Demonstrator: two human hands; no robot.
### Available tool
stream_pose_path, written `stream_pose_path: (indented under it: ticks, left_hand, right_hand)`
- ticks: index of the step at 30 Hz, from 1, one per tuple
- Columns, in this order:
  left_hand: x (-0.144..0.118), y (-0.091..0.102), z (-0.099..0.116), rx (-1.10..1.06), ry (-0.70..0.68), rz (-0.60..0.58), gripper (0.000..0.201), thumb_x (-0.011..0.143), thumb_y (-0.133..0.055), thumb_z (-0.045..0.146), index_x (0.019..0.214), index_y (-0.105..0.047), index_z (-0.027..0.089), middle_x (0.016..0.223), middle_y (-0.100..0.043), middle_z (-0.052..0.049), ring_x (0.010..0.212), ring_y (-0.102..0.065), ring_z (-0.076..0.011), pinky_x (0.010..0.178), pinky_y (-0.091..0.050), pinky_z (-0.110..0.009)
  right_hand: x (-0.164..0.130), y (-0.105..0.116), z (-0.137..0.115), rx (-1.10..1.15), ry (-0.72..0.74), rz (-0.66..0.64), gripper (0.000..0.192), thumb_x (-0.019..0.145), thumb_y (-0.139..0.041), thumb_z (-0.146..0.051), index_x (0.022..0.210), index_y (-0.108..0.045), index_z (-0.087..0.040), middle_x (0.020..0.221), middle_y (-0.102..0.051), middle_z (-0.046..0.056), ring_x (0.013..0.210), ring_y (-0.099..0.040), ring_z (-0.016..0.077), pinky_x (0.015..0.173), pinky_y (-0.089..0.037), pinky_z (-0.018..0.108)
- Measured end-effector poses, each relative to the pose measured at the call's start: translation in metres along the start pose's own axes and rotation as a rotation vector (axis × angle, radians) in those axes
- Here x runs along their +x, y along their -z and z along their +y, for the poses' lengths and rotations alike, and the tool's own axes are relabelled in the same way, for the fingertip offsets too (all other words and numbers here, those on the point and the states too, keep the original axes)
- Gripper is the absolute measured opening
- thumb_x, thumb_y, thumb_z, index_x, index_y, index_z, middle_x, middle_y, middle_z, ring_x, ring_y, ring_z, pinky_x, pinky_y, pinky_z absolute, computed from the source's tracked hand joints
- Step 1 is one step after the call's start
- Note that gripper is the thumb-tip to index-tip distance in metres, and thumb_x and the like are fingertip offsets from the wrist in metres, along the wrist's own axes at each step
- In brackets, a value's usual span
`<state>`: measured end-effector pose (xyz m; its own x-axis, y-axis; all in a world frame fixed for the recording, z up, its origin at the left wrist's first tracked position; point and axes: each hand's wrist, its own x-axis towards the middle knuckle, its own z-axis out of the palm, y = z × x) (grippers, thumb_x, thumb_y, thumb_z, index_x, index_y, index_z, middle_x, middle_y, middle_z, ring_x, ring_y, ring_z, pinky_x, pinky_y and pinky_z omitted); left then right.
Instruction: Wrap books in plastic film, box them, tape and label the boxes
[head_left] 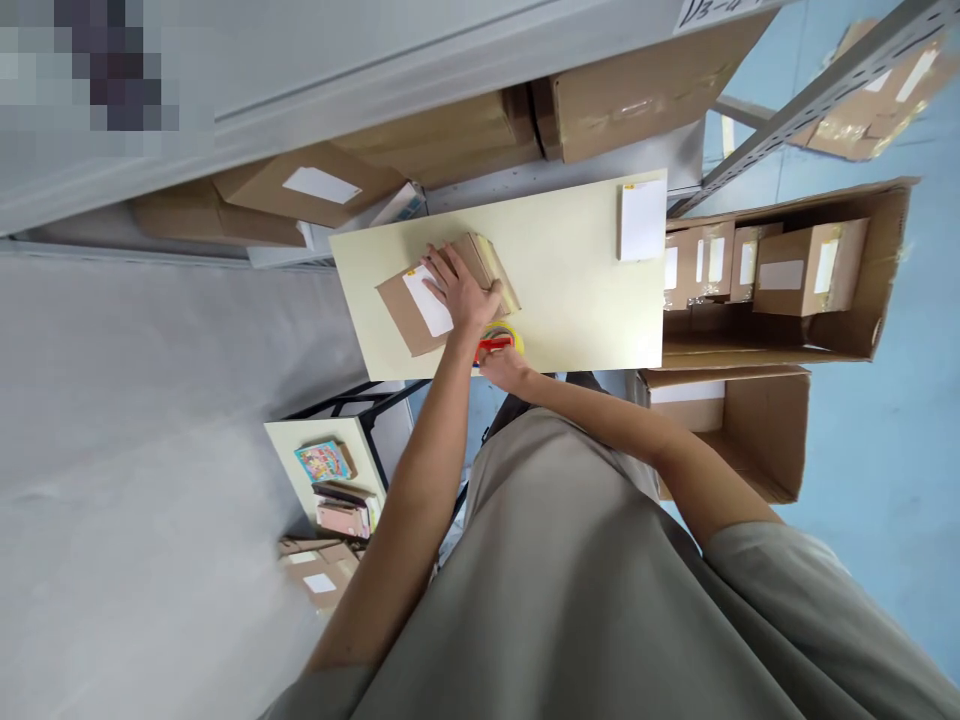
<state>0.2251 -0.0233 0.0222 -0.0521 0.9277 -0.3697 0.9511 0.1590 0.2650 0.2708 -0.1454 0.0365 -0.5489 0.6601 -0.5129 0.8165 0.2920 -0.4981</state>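
Note:
A brown cardboard box (397, 305) with a white label lies askew on the left part of a pale table (585, 290). My left hand (461, 293) rests spread over the box, its fingers stretched across the label and the thumb towards the right end. The box's right end shows pale strips that look like tape or stacked edges. Close to the table's front edge, my right hand (507, 367) is closed on a red tape dispenser (495, 343) with a yellow roll. The dispenser sits just below the box's near right corner; whether it touches the box I cannot tell.
A stack of white labels (643, 220) lies at the table's right end. Large open cartons (780, 350) stand to the right, one holding several small boxes. Shelving with cardboard boxes (645, 90) runs behind. A low side table (289, 440) at lower left bears colourful packages.

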Motion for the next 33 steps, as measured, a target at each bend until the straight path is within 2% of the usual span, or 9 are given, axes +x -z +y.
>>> stream_pose_path:
  ticks: [2,4,7,10,17,23,26,31,33]
  left_hand:
    - [0.002,0.003,-0.004,0.01,0.01,-0.024,0.126,0.088,-0.089,0.033,0.19,-0.018,0.014,0.199,0.0,-0.022,0.184,0.016,-0.0475,0.147,0.005,-0.075]
    - [0.004,0.004,-0.007,0.014,0.004,-0.036,0.129,0.086,-0.089,0.032,0.19,-0.016,0.015,0.199,0.0,-0.021,0.183,0.018,-0.0488,0.146,0.006,-0.077]
    - [0.006,0.001,-0.009,0.008,-0.014,-0.022,0.131,0.084,-0.09,0.033,0.19,-0.016,0.013,0.199,-0.001,-0.022,0.183,0.018,-0.0488,0.145,0.01,-0.077]
    - [0.005,-0.001,-0.01,-0.021,-0.048,-0.015,0.131,0.084,-0.092,0.035,0.189,-0.018,0.012,0.199,-0.001,-0.023,0.183,0.017,-0.0477,0.145,0.014,-0.075]
    - [-0.001,0.005,-0.019,0.003,-0.115,-0.057,0.13,0.084,-0.097,0.044,0.188,-0.024,0.014,0.199,-0.003,-0.023,0.184,0.014,-0.0456,0.146,0.017,-0.067]
    - [-0.009,0.007,-0.023,0.026,-0.159,-0.088,0.127,0.083,-0.094,0.039,0.186,-0.025,0.011,0.199,-0.004,-0.025,0.185,0.012,-0.0434,0.146,0.018,-0.063]
    - [-0.016,0.008,-0.024,0.004,-0.173,-0.096,0.123,0.084,-0.091,0.036,0.187,-0.025,0.013,0.199,-0.006,-0.023,0.185,0.012,-0.043,0.146,0.017,-0.065]
    - [-0.036,0.013,-0.029,0.002,-0.232,-0.142,0.11,0.089,-0.079,0.026,0.187,-0.028,0.016,0.2,-0.011,-0.018,0.186,0.008,-0.0379,0.15,0.012,-0.059]
    - [-0.045,0.015,-0.035,0.033,-0.271,-0.151,0.102,0.09,-0.071,0.019,0.184,-0.034,0.016,0.2,-0.01,-0.015,0.187,0.007,-0.0339,0.151,0.009,-0.057]
  right_hand:
    - [-0.03,-0.007,0.031,0.002,-0.056,-0.03,0.052,0.11,-0.037,0.0,0.15,-0.07,0.001,0.135,-0.083,0.028,0.119,-0.083,0.0321,0.097,-0.059,0.039]
    - [-0.067,-0.012,0.071,-0.001,-0.126,-0.058,0.049,0.114,-0.039,-0.009,0.154,-0.064,0.008,0.127,-0.084,0.034,0.117,-0.083,0.0372,0.097,-0.058,0.043]
    - [-0.114,-0.011,0.128,-0.028,-0.27,-0.041,0.059,0.122,-0.037,-0.028,0.159,-0.051,0.015,0.133,-0.078,0.042,0.124,-0.081,0.0457,0.101,-0.057,0.051]
    - [-0.124,0.0,0.155,-0.036,-0.359,0.03,0.06,0.124,-0.033,-0.036,0.16,-0.049,0.01,0.131,-0.079,0.04,0.122,-0.08,0.0442,0.105,-0.055,0.05]
    - [-0.077,0.02,0.14,0.003,-0.316,0.097,0.057,0.121,-0.028,-0.028,0.156,-0.051,0.01,0.131,-0.079,0.037,0.124,-0.078,0.0433,0.109,-0.054,0.053]
    - [-0.073,0.011,0.134,0.001,-0.278,0.092,0.059,0.12,-0.029,-0.03,0.158,-0.05,0.01,0.133,-0.079,0.039,0.126,-0.078,0.0449,0.11,-0.055,0.054]
    - [-0.07,0.006,0.128,0.002,-0.245,0.09,0.058,0.119,-0.031,-0.029,0.159,-0.05,0.01,0.133,-0.079,0.039,0.125,-0.078,0.0455,0.111,-0.054,0.056]
    - [-0.058,0.005,0.105,0.005,-0.152,0.032,0.058,0.117,-0.035,-0.024,0.159,-0.052,0.013,0.135,-0.078,0.04,0.128,-0.077,0.0467,0.111,-0.05,0.055]
    - [-0.052,0.004,0.092,-0.017,-0.101,0.015,0.058,0.116,-0.033,-0.02,0.159,-0.054,0.012,0.135,-0.078,0.039,0.13,-0.077,0.0455,0.112,-0.05,0.054]
